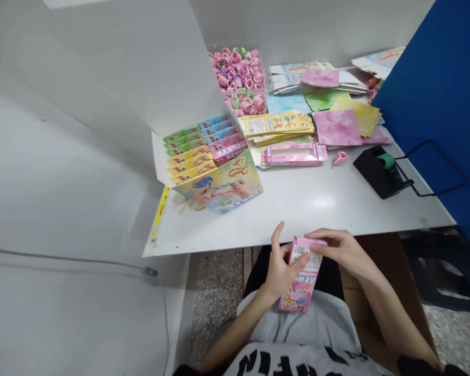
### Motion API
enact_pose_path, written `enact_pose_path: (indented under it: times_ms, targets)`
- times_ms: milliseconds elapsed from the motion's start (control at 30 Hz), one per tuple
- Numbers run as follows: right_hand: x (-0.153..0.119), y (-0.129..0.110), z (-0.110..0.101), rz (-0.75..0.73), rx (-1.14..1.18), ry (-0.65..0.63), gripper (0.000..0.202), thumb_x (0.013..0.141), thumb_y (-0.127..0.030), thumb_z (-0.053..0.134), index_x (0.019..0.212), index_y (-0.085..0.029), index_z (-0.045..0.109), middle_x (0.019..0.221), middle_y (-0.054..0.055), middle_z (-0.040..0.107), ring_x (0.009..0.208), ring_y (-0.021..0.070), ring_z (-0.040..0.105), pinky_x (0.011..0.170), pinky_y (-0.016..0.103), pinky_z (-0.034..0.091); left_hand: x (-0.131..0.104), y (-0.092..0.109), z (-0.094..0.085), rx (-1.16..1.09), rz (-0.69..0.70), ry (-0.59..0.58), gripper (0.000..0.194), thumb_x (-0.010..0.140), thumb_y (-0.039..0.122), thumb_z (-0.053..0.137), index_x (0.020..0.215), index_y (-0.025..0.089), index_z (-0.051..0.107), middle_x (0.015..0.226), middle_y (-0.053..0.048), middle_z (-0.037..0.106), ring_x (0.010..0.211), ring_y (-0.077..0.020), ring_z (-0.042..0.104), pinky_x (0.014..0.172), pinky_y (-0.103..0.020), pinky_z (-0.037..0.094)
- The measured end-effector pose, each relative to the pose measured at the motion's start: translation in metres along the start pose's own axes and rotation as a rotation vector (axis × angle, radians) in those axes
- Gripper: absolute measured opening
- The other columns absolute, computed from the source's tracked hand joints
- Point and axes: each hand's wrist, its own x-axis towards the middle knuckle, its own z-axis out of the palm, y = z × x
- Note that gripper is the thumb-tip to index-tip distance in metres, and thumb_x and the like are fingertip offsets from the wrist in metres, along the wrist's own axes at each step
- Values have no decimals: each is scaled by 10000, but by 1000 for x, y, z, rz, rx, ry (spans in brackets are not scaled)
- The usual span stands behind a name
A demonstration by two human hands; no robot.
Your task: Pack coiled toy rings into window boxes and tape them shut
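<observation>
A slim pink printed box (300, 292) is held above my lap, just off the table's front edge, its barcode side facing up. My left hand (280, 271) grips its left side, thumb across the face and index finger sticking up. At the box's upper end, my right hand (339, 250) pinches the top edge between thumb and fingers. Nearest on the table are a flat pink box with a cut-out window (293, 155) and a small pink coil ring (340, 158).
A display carton (235, 183) with rows of green, blue, yellow and pink boxes stands at left. Behind it sits a clear bin of coil rings (238, 73). Yellow flat boxes (278, 125) and coloured square sheets (339, 127) lie at the back. A black tape dispenser (382, 172) stands right, beside a blue partition (438, 104).
</observation>
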Motion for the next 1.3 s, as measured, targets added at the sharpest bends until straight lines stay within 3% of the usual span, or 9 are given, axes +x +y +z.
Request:
enact_pose_path:
  times_ms: [67, 167, 267, 400, 567, 667, 833, 1133, 1300]
  targets:
    - [0, 1, 3, -17, 25, 20, 225, 705, -350, 884, 912, -273, 844, 974, 57, 795, 876, 195, 714, 772, 312, 575, 5, 4, -4, -148, -101, -105, 935, 791, 418, 814, 1533, 250, 270, 953, -21, 729, 775, -158, 683, 724, -261, 527]
    - [0, 4, 7, -24, 55, 36, 202, 705, -355, 881, 882, -265, 845, 961, 60, 798, 839, 192, 715, 724, 299, 575, 14, 3, -12, -431, -301, -409, 860, 725, 453, 836, 1455, 228, 441, 1119, -92, 720, 907, -237, 718, 810, -353, 550]
    - [0, 5, 7, 9, 56, 27, 217, 720, -375, 871, 889, -242, 838, 931, 66, 793, 645, 153, 666, 551, 277, 541, 18, 2, -13, -537, -447, -620, 761, 658, 475, 863, 1288, 139, 600, 1073, -143, 728, 844, -253, 724, 774, -381, 563]
    - [-2, -1, 4, 5, 60, -34, 202, 742, -370, 860, 882, -229, 823, 913, 59, 788, 563, 123, 625, 481, 258, 518, 17, 9, -9, -445, -479, -569, 620, 564, 371, 940, 1069, 130, 673, 948, -80, 714, 742, -164, 684, 711, -284, 549]
    - [-3, -10, -1, 19, 92, -125, 141, 759, -315, 853, 865, -226, 825, 981, 65, 800, 720, 153, 705, 601, 260, 568, 19, 16, -4, -420, -410, -605, 880, 475, 277, 993, 1239, 189, 567, 913, -20, 677, 704, -136, 663, 651, -251, 536]
    - [-3, -14, -4, 53, 67, -125, 138, 725, -298, 876, 821, -213, 824, 959, 68, 804, 756, 173, 721, 653, 283, 590, 19, 15, -4, -418, -388, -639, 861, 434, 235, 1005, 1179, 186, 577, 890, -7, 665, 687, -120, 642, 617, -226, 517]
    - [-6, -22, -4, 71, 3, -147, 140, 708, -305, 885, 781, -207, 817, 965, 75, 801, 768, 189, 731, 662, 307, 604, 17, 11, -5, -422, -398, -697, 653, 464, 344, 998, 972, 142, 640, 858, -26, 658, 707, -127, 638, 635, -235, 513]
    - [-11, -34, -5, 69, -109, -214, 240, 796, -347, 822, 1007, -234, 837, 993, 73, 788, 749, 162, 721, 658, 277, 601, 16, 11, -7, -433, -445, -724, 596, 474, 390, 978, 919, 124, 684, 833, -39, 647, 706, -131, 617, 641, -242, 496]
    - [-11, -30, -4, 75, -68, -194, 207, 767, -345, 842, 943, -236, 848, 1013, 83, 779, 719, 166, 717, 643, 299, 621, 18, 7, -10, -425, -444, -741, 584, 481, 381, 974, 925, 125, 692, 845, -41, 655, 717, -136, 628, 652, -239, 503]
